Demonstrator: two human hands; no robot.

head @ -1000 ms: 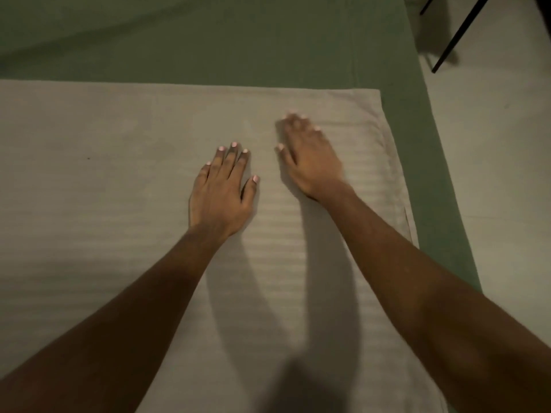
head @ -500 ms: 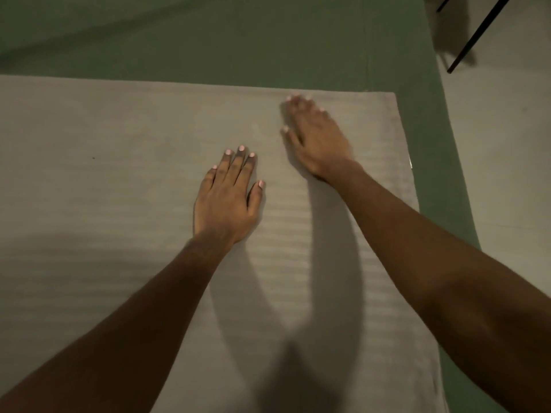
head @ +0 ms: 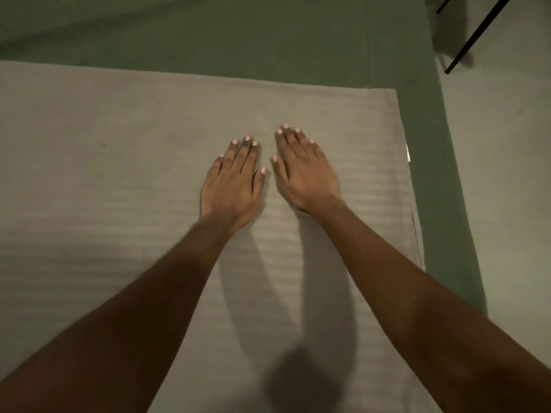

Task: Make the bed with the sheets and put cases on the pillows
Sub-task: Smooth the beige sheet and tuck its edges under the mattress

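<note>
A pale grey striped sheet [head: 119, 189] lies flat over the bed, its far edge and right corner showing against the green sheet [head: 238, 40] beneath. My left hand [head: 235, 180] presses flat on the grey sheet with straight fingers. My right hand [head: 304, 171] lies flat beside it, fingers straight and pointing away from me, the two thumbs nearly touching. Neither hand holds anything. No pillow is in view.
The green-covered mattress edge [head: 441, 174] runs down the right side. Beyond it is pale floor [head: 507, 174]. Thin black legs of a stand [head: 474, 37] rise at the top right corner.
My right hand has slid back from near the sheet's far edge toward me and to the left, ending next to my left hand. The left hand stayed almost in place.
</note>
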